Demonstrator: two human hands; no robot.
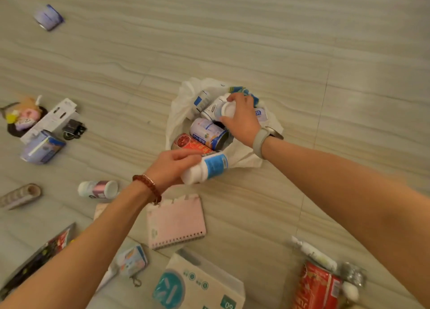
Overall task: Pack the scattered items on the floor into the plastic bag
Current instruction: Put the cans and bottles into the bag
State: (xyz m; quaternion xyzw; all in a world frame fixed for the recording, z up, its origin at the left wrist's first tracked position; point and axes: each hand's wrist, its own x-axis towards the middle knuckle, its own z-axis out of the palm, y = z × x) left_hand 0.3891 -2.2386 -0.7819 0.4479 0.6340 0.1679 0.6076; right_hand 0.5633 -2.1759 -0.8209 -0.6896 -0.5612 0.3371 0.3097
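Forearms low in frame. Left hand [173, 166] grips white bottle [206, 168], long axis pointing up-right at plastic bag [179, 113] mouth just beyond. Right hand [240, 116] clasps a bottle [226, 111] inside.

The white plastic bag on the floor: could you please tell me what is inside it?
Inside the white plastic bag lie a blue-and-white can, a red can and other white containers; the right hand grips one. Whatever lies beneath them is hidden.

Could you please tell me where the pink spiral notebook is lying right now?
In the head view the pink spiral notebook lies flat on the floor, low and centre, just under the left wrist's bead bracelet and nearer the camera than the plastic bag.
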